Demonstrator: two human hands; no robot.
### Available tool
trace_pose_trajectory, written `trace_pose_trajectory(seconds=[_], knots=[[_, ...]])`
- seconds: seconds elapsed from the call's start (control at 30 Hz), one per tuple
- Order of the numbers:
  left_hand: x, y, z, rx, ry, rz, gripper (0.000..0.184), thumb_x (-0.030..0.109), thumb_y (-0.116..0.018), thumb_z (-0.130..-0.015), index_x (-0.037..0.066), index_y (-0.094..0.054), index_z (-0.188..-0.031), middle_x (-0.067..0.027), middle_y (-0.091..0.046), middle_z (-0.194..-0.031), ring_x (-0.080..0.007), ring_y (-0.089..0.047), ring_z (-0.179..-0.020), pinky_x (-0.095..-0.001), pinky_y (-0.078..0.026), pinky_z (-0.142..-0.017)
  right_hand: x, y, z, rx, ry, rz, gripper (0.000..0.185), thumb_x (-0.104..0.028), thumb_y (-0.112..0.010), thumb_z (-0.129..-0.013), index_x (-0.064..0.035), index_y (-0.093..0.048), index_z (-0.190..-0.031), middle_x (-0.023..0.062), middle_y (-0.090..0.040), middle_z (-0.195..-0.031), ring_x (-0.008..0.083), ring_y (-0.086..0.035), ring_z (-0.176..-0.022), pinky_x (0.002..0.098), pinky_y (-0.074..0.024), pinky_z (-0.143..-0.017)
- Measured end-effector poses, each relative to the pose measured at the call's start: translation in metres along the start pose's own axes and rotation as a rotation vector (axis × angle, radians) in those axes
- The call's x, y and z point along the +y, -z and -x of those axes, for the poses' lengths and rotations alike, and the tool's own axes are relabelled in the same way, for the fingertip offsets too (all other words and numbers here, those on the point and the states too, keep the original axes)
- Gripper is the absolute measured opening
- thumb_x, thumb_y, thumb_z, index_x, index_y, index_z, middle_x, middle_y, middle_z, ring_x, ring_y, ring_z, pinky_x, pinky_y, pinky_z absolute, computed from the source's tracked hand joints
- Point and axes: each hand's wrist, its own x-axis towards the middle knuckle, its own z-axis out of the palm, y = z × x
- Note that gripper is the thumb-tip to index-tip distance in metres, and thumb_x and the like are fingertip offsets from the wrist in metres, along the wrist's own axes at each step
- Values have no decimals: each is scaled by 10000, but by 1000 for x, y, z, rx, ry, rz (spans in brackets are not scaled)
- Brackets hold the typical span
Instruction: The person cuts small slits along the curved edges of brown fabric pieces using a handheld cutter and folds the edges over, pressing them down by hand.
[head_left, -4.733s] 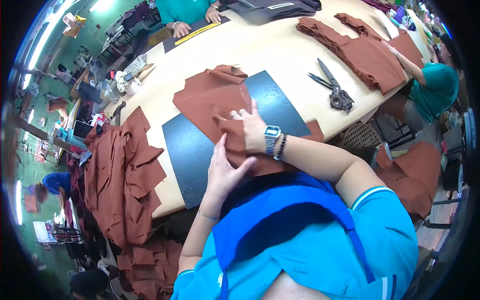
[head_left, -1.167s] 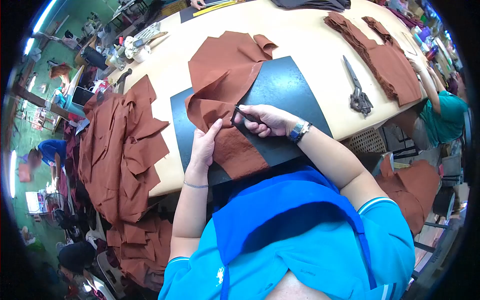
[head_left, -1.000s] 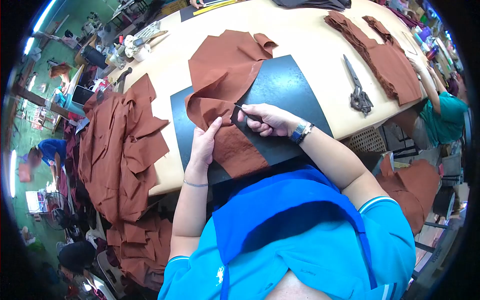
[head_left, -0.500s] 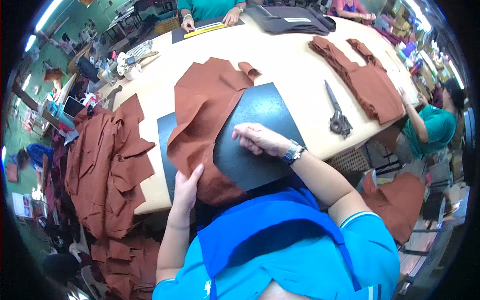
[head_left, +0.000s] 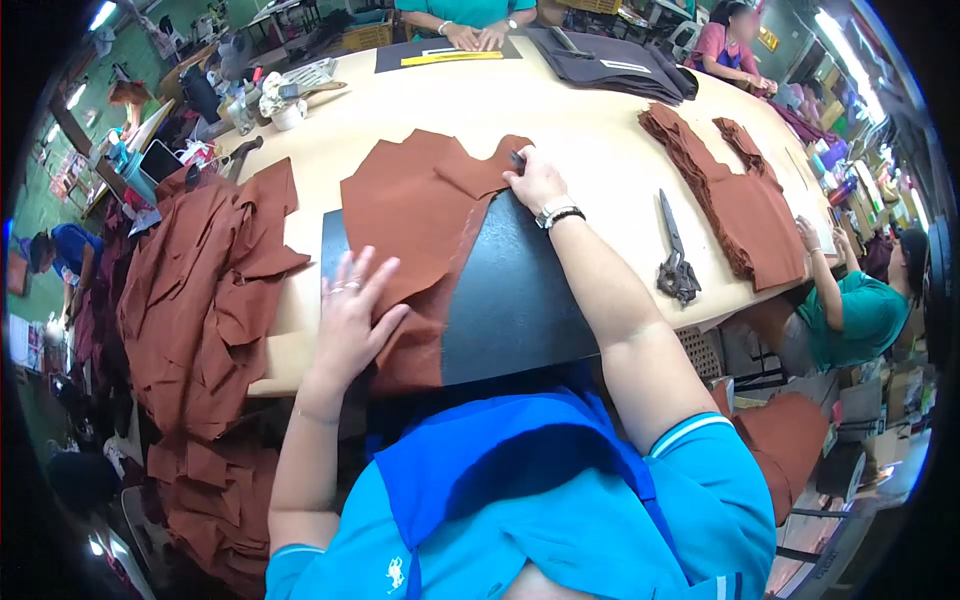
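A rust-brown fabric piece [head_left: 410, 190] lies over a dark flat board [head_left: 520, 290] in front of me, its far part reaching past the board onto the table. My left hand [head_left: 352, 312] rests on the fabric's near left part with fingers spread. At the fabric's far right tip is my right hand [head_left: 540, 180], fingers closed around a small dark object [head_left: 518, 158]. Only its end shows, so its kind cannot be told. A pale stitch-like line runs along the fabric's right edge. Dark metal scissors [head_left: 675, 250] lie to the right of the board.
Brown fabric pieces [head_left: 205, 290] hang over the table's left edge, beside a hammer [head_left: 240, 155]. More folded brown fabric [head_left: 750, 200] lies right. Across the table [head_left: 590, 130], a person's hands [head_left: 475, 38] rest by a yellow ruler [head_left: 450, 60]. Another person [head_left: 860, 310] sits at right.
My right hand has moved from above the board to the fabric's far right tip. My left hand has let go of the near edge and lies spread on the fabric, which is flatter.
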Motion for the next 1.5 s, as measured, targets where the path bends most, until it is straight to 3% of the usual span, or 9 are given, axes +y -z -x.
trace_pose_trajectory(seconds=[0.17, 0.27, 0.3, 0.4, 0.5, 0.6, 0.73, 1.07, 1.5], knots=[[-12, -21, -7, -261, 158, -23, 561, 464, -647, -912, 212, -545, -1403, -140, -410, -1546, -350, -339, -1451, -650, -247, -1130, 31, 31, 17, 245, 30, -202, 225, -218, -655, -866, -60, -670, -1026, 170, -720, -913, 340, -703, -855, 426, -548, -774], [-32, -11, 5, -259, 221, 20, 576, 505, -680, -867, 205, -582, -1349, -124, -428, -1539, -312, -350, -1454, -652, -226, -1142, 87, 66, 34, 350, 60, -237, 264, -177, -719, -848, 14, -633, -1007, 103, -713, -869, 196, -693, -782, 338, -552, -711], [-46, -8, 9, -292, 209, 94, 599, 519, -700, -838, 195, -590, -1330, -122, -432, -1537, -313, -351, -1454, -652, -214, -1147, 92, 81, 50, 349, 47, -311, 248, -183, -749, -826, 11, -633, -927, 79, -653, -787, 152, -590, -707, 307, -509, -684], [-47, 20, -6, -444, 276, 215, 649, 590, -739, -756, 151, -641, -1223, -129, -466, -1510, -343, -338, -1457, -665, -172, -1154, 107, 107, 90, 289, 17, -5, 373, -318, -763, -863, 3, -624, -993, 78, -670, -812, 164, -639, -704, 304, -529, -662], [-13, 15, -35, -22, 81, -110, 478, 464, -737, -830, 118, -675, -1154, -120, -567, -1389, -318, -453, -1369, -597, -280, -1112, 100, 113, 113, 319, -49, -66, 381, -411, -669, -938, -35, -628, -978, 39, -629, -769, 122, -585, -641, 280, -492, -582], [19, -17, -75, -12, -178, 65, 316, 362, -708, -861, 106, -709, -1046, -82, -660, -1174, -300, -589, -1177, -512, -380, -1052, 82, 102, 127, 48, -290, -831, 367, -439, -548, -1008, -77, -608, -1030, -6, -547, -723, 86, -491, -571, 257, -431, -516], [42, -77, -96, 4, -236, 144, 183, 270, -704, -859, 101, -726, -924, -49, -665, -971, -249, -638, -974, -402, -502, -888, 20, 85, 146, -424, -530, -1259, 367, -454, -498, -1033, -110, -542, -1153, -36, -473, -733, 60, -390, -558, 207, -333, -478], [35, -94, -95, 202, -183, 347, 92, 196, -702, -875, 116, -735, -907, -46, -674, -882, -251, -666, -855, -370, -550, -748, 9, 65, 131, -821, -736, -1335, 382, -452, -435, -1058, -107, -564, -1160, -51, -465, -713, 18, -348, -520, 152, -293, -427], [34, -95, -97, 240, -192, 395, 79, 190, -706, -867, 118, -735, -880, -39, -669, -846, -244, -669, -807, -366, -553, -710, 4, 56, 119, -717, -816, -1367, 351, -391, -393, -1081, -80, -549, -1127, -51, -434, -676, 15, -334, -487, 150, -290, -386]])
